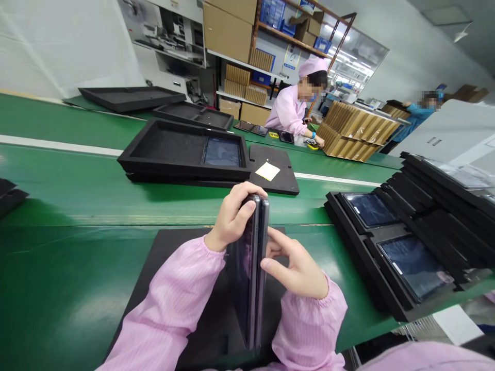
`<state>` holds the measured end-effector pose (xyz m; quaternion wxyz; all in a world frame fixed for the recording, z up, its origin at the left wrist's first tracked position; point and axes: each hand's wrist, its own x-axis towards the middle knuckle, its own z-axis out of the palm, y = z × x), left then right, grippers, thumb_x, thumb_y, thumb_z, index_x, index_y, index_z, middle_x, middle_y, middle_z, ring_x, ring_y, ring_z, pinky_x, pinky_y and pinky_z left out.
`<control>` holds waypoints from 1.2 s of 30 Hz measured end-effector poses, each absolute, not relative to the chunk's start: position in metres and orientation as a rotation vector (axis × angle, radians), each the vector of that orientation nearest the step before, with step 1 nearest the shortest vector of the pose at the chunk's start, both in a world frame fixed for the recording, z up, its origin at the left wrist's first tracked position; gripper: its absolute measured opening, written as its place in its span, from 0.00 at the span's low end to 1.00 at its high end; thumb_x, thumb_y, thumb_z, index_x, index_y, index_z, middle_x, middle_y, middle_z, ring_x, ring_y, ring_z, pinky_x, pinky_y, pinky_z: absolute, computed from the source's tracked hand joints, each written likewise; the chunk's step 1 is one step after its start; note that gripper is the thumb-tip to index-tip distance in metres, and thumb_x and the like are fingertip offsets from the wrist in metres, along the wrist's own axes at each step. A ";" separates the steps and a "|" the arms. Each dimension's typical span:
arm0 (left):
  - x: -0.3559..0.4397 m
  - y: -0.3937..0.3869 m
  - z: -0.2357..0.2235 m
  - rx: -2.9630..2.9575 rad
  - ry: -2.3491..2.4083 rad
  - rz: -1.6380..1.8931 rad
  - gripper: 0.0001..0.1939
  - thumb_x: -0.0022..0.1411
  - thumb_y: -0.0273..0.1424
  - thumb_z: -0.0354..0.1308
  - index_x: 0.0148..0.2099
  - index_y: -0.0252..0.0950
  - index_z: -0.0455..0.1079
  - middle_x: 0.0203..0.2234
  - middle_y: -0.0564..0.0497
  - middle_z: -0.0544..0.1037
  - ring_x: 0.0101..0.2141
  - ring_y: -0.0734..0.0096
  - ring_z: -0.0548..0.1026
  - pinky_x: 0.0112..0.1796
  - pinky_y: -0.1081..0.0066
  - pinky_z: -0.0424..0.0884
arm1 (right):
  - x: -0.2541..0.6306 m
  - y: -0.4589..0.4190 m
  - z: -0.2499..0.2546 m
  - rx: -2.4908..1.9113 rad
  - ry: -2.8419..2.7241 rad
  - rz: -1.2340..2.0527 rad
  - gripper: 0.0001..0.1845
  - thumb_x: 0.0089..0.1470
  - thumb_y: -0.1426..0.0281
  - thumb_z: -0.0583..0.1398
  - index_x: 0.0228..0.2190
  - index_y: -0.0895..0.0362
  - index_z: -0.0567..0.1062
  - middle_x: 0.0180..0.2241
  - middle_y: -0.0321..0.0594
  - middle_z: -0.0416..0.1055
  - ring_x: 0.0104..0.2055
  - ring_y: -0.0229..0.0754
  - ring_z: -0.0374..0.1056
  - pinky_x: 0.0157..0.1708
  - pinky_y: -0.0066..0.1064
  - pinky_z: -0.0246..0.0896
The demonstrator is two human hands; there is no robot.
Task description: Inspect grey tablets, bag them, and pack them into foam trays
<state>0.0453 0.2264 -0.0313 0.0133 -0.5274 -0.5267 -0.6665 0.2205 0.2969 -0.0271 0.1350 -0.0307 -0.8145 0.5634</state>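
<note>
Two dark tablets stand upright on their edges, side by side, above a black foam mat. My left hand is closed over their far upper corner, its thumb on the left tablet's edge and its fingers reaching over the top. On the other side, my right hand holds the right tablet, with the thumb at its edge and the fingers bent against its outer face. A thin gap shows between the two tablets at the top. Their lower edges are partly lost against the dark mat.
Across the bench, a black foam tray holds one tablet; a yellow note lies on a foam sheet beside it. At right are stacked foam trays with several tablets. Beyond, a co-worker in pink works near cardboard dividers.
</note>
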 end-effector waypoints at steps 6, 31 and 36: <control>0.050 0.225 -0.033 -1.623 -1.544 -2.111 0.24 0.69 0.48 0.47 0.48 0.39 0.78 0.38 0.45 0.84 0.39 0.58 0.80 0.43 0.60 0.74 | 0.220 0.298 -0.026 -0.020 -2.367 1.707 0.32 0.65 0.60 0.57 0.66 0.58 0.60 0.27 0.32 0.69 0.28 0.37 0.67 0.37 0.35 0.72; 0.060 0.228 -0.033 -1.497 -1.522 -2.039 0.20 0.72 0.38 0.45 0.44 0.39 0.80 0.39 0.47 0.86 0.40 0.62 0.82 0.44 0.62 0.76 | 0.224 0.293 -0.013 -0.117 -2.510 1.426 0.19 0.66 0.64 0.51 0.55 0.57 0.68 0.24 0.30 0.60 0.25 0.37 0.60 0.30 0.30 0.60; 0.066 0.228 -0.031 -1.468 -1.561 -2.121 0.20 0.71 0.38 0.47 0.44 0.39 0.81 0.37 0.47 0.85 0.39 0.60 0.82 0.45 0.60 0.76 | 0.218 0.273 -0.016 -0.360 -2.458 1.318 0.27 0.57 0.60 0.58 0.56 0.57 0.66 0.27 0.36 0.72 0.27 0.43 0.69 0.29 0.31 0.65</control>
